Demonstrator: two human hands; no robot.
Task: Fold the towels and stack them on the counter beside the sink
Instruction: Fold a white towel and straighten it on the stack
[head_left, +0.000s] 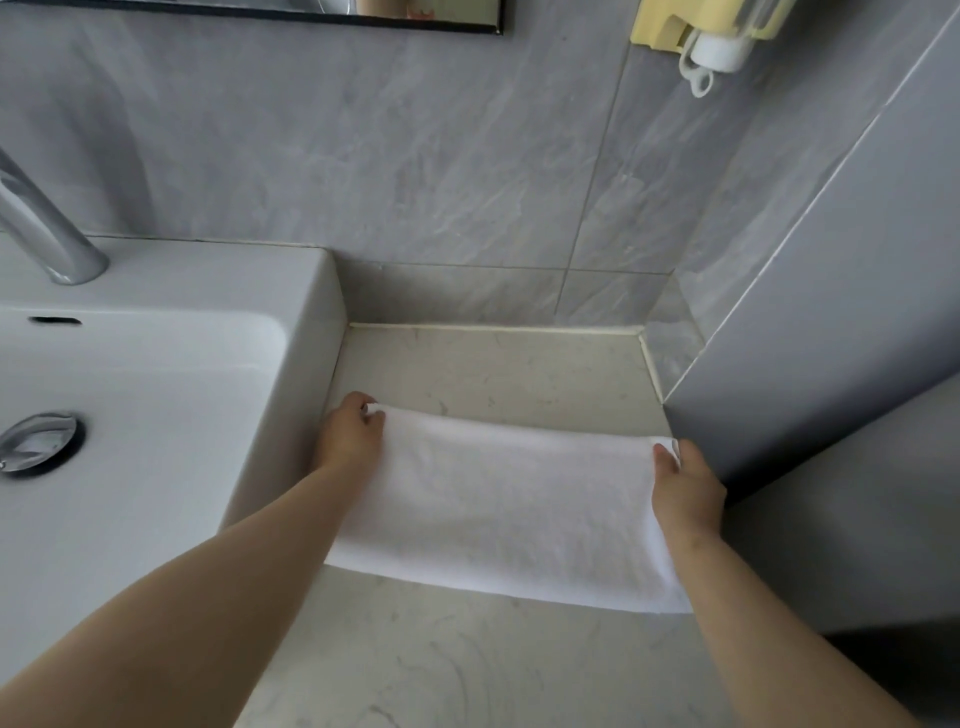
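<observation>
Left hand and right hand each pinch a far corner of the white terry towel spread on the pale marble counter beside the white ceramic sink; corners should meet squarely before creasing.

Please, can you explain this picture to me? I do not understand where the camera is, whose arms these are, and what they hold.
There is no machine here, only a person. The picture comes from a camera worn on the person's head, looking down at both arms. The left hand and the right hand each pinch a far corner of a white towel, which lies on the pale counter beside the white sink. A tap stands at the sink's back.
</observation>
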